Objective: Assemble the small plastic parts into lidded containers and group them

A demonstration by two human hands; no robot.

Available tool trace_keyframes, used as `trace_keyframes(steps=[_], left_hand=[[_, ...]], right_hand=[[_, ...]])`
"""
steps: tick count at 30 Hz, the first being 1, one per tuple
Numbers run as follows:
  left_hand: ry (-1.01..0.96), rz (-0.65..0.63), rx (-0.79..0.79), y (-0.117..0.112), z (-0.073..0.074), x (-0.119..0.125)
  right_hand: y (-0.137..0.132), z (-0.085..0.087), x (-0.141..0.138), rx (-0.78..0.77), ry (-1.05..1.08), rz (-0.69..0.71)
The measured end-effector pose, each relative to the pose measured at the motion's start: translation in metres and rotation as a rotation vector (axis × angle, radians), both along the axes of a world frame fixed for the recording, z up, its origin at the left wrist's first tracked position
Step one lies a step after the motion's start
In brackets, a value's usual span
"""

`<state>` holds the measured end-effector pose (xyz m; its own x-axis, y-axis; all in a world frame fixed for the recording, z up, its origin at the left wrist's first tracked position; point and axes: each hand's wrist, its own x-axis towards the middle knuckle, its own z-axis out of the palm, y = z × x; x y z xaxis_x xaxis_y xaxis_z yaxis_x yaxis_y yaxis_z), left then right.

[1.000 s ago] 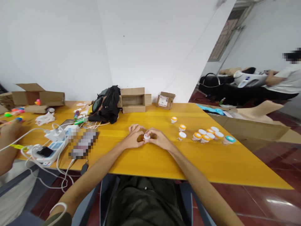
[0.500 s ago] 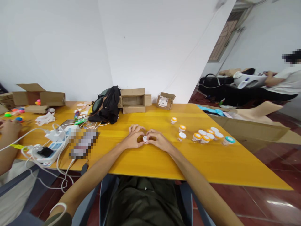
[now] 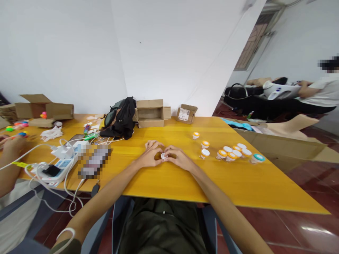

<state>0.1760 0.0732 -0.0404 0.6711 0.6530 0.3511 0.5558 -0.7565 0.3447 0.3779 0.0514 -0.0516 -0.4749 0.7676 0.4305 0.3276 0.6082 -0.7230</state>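
Note:
In the middle of the yellow table, a small round white piece (image 3: 163, 155) sits between both hands' fingertips; its kind is too small to make out. My left hand (image 3: 152, 155) curls its thumb and fingers against the piece's left side. From the right, my right hand (image 3: 177, 157) pinches it, its fingertips partly covering the top. To the right stand small clear jars: one with an orange-rimmed lid (image 3: 196, 135), another like it (image 3: 205, 144), and one with a white lid (image 3: 205, 152).
Several more jars (image 3: 231, 155) cluster at right, beside a teal-lidded jar (image 3: 259, 157). Cardboard boxes (image 3: 150, 122) and a black bag (image 3: 122, 121) line the back. A power strip (image 3: 59, 165), cables and a phone (image 3: 95, 162) lie left. Another person's hand (image 3: 14, 144) is far left.
My hands stay almost in place, while the fingers of my right hand shift slightly over the white piece. The other person's hand at far left moves a little.

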Motion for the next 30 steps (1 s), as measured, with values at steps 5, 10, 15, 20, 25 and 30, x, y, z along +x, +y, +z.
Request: trace_keyframes(steps=[5,10,15,20,25,30], left_hand=[[-0.007,-0.004,-0.017,-0.0004,0.0011,0.0003],[-0.011,-0.004,-0.021,0.0004,-0.001,0.0002],[-0.009,0.0,-0.009,0.0017,-0.0037,-0.0001],[-0.016,-0.008,0.004,0.0013,-0.0031,0.0],[-0.005,-0.019,0.006,0.0004,-0.0005,-0.0022],[0.008,-0.035,-0.013,0.0006,0.005,-0.0088]], right_hand=[[0.001,-0.0015,0.0,-0.011,-0.012,-0.01],[0.002,-0.0022,-0.0004,-0.043,-0.009,-0.022],[0.0016,-0.0002,-0.0012,-0.054,-0.029,-0.02],[0.0016,0.001,-0.0026,-0.071,-0.029,-0.01],[0.0028,-0.0002,-0.0028,-0.119,0.001,-0.013],[0.0034,-0.0035,-0.0026,-0.161,0.034,-0.025]])
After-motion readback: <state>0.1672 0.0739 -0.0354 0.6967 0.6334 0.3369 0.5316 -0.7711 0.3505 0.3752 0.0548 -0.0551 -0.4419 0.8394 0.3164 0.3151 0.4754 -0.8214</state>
